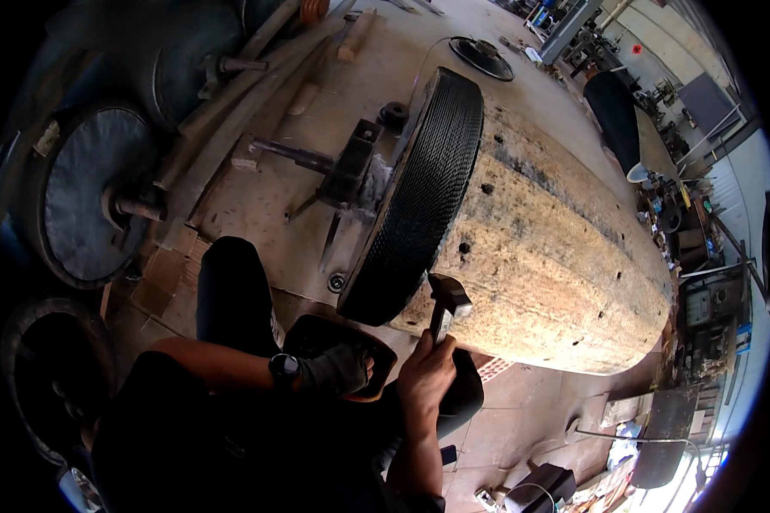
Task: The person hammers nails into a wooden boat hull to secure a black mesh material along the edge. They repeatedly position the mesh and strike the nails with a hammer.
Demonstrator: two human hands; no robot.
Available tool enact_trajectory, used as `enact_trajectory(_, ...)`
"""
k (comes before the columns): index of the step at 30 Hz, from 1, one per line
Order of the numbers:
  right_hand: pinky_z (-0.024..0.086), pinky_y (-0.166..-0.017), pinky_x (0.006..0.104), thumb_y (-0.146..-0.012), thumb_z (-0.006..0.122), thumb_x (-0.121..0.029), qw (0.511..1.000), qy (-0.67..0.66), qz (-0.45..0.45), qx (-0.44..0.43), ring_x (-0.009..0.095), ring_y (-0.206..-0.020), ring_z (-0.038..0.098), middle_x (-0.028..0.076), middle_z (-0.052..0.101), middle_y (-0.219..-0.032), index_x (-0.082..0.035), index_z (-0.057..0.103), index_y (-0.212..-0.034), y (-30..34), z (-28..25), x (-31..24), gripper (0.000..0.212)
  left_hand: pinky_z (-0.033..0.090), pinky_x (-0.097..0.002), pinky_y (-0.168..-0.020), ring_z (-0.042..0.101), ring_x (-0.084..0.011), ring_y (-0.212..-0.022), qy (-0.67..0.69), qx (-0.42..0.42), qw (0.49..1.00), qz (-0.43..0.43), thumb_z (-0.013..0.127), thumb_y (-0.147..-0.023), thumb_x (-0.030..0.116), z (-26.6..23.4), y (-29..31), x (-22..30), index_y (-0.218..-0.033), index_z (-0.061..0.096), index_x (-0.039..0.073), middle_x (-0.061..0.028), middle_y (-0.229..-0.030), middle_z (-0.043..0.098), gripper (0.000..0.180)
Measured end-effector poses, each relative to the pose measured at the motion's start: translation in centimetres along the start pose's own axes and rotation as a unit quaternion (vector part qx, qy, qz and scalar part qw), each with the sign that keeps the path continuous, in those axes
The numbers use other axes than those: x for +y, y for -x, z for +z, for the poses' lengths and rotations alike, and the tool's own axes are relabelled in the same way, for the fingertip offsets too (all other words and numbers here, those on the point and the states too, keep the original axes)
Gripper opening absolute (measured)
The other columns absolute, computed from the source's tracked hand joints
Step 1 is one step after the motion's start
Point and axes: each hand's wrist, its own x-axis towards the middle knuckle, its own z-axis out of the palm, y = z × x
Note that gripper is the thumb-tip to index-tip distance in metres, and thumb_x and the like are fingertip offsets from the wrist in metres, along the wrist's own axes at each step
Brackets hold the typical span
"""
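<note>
A large pale wooden drum (556,248) with dark holes lies on its side in front of me. Round its left end runs a black ribbed band (419,205) that looks like wound cord. My right hand (426,372) grips a hammer (449,299) by the handle, its head upright close to the drum's near side, at the band's edge. My left hand (338,368), in a dark glove, is curled over a dark open tray (383,385) at my lap. Whatever its fingers hold is hidden.
A metal shaft with a bracket (351,162) juts from the drum's left end. Dark rollers (94,197) and long planks (239,120) lie on the left. A round black disc (481,58) rests on the floor beyond. Cluttered benches (701,222) line the right side.
</note>
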Motion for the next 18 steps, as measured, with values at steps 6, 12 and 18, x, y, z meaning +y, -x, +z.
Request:
enact_trajectory(6, 0.047, -0.050, 0.0333, -0.097, 0.049, -0.012, 0.961, -0.248, 0.071, 0.097, 0.021, -0.056, 0.057, 0.013, 0.059, -0.066, 0.000, 0.058, -0.083, 1.8, -2.4, -2.0, 0.021, 0.051, -0.0425, -0.064, 0.065, -0.0274, -0.073, 0.013, 0.019, 0.999, -0.022, 0.055, -0.092, 0.019, -1.2, -0.1, -0.1, -0.104, 0.067, 0.000, -0.0155, -0.086, 0.065, 0.025)
enact_trajectory(12, 0.045, -0.051, 0.0420, -0.100, 0.054, -0.016, 0.989, -0.010, 0.129, -0.072, 0.037, -0.054, 0.058, 0.022, 0.058, -0.066, 0.002, 0.056, -0.090, 0.4, 0.3, -1.2, 0.020, 0.051, -0.0423, -0.059, 0.065, -0.0327, -0.074, 0.099, 0.110, 0.987, -0.064, 0.064, -0.086, 0.014, -9.5, -1.8, -1.2, -0.102, 0.063, -0.002, -0.0191, -0.086, 0.065, 0.023)
enact_trajectory(18, 0.044, -0.047, 0.0327, -0.101, 0.052, -0.017, 0.982, -0.155, 0.053, 0.089, 0.018, -0.055, 0.058, 0.009, 0.055, -0.065, 0.001, 0.054, -0.089, 1.7, -1.7, -1.3, 0.022, 0.052, -0.0443, -0.068, 0.064, -0.0332, -0.086, -0.018, 0.422, 0.906, -0.013, 0.069, -0.081, 0.003, -15.2, -6.7, -7.2, -0.099, 0.060, -0.001, -0.0171, -0.104, 0.063, 0.020)
